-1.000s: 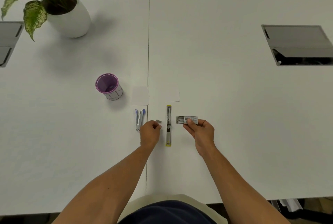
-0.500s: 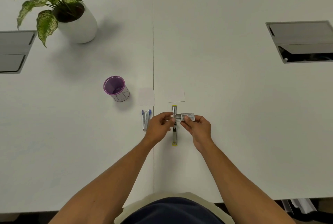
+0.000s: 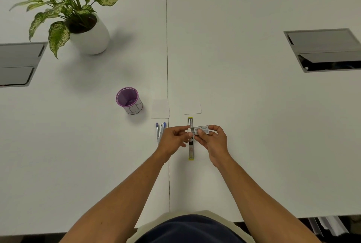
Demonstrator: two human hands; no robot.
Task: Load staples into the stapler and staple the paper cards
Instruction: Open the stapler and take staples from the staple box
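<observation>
A yellow-tipped stapler [image 3: 191, 149] lies opened flat on the white table [image 3: 254, 125], running away from me. Just above it my right hand [image 3: 212, 139] holds a small staple box [image 3: 201, 129] by its right end. My left hand [image 3: 172, 138] pinches at the box's left end, thumb and forefinger together; what they grip is too small to tell. A second, blue stapler [image 3: 160, 132] lies left of my left hand. Two white paper cards [image 3: 160, 108] [image 3: 193, 106] rest beyond the staplers.
A purple pen cup [image 3: 129, 101] stands left of the cards. A potted plant in a white pot [image 3: 88, 35] is at the far left. Grey cable hatches are set in the table at the left edge [image 3: 18, 64] and the right [image 3: 324, 50].
My left hand came from the table beside the stapler to the left end of the staple box. My right hand brought the box left, over the stapler.
</observation>
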